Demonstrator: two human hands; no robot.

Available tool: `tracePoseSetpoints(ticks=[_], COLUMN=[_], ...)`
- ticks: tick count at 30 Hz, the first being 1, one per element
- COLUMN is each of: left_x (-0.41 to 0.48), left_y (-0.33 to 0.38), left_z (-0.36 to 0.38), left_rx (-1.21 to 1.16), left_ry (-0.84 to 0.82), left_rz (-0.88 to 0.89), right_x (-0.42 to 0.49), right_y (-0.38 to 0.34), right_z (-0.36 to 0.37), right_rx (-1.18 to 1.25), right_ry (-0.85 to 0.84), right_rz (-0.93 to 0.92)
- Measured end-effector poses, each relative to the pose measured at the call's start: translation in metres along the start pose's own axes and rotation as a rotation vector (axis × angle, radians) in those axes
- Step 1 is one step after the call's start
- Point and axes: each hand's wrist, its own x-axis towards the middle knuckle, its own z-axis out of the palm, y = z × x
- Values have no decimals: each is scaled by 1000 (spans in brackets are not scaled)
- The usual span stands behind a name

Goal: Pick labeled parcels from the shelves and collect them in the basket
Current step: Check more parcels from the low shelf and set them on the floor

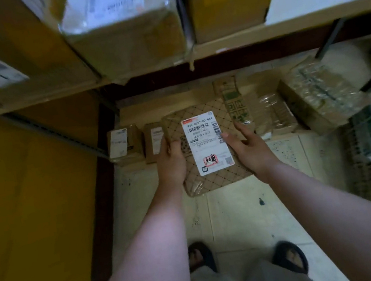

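A flat brown padded parcel (213, 182) with a diamond pattern and a white shipping label (207, 144) is held in front of me, above the floor. My left hand (171, 162) grips its left edge, thumb on top. My right hand (249, 146) holds its right edge, thumb on the label's side. A wire basket (366, 159) stands at the right, with parcels inside it.
Several small labeled boxes (121, 143) and taped parcels (319, 96) lie on the bottom shelf behind the held parcel. Large cardboard boxes (126, 25) fill the shelf above. A tall yellow-brown carton (30, 203) stands at the left. My feet (290, 257) are on the pale floor.
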Motion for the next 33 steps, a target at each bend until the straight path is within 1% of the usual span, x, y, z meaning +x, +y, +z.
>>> tracePoseSetpoints(ticks=[3,5,9,11,13,16,18,22,24,27,33], left_x=[-39,-62,-101,-115,-130,-154,-173,-206,-220,-244,-290], left_y=[11,17,29,27,29,32,40,58,64,68,59], left_z=[7,14,29,36,43,63,82,140,180,248,383], left_rx=[83,92,102,139,183,210,203,231,248,259,249], left_ry=[-44,-85,-147,-172,-207,-247,-267,-324,-347,-370,-363], left_rz=[-2,4,5,-7,20,-2,14,97,125,159,120], right_x=[-42,-65,-102,-117,-136,-161,-177,-192,-196,-194,-177], right_y=[-8,-9,-2,7,12,17,20,22,27,45,81], right_z=[-26,-42,-67,-79,-92,-119,-142,-205,-245,-313,-455], right_rx=[-3,21,102,167,217,203,196,252,275,308,175], right_ry=[73,108,161,180,206,264,310,378,415,446,424], right_rz=[62,83,97,97,94,113,128,110,78,94,77])
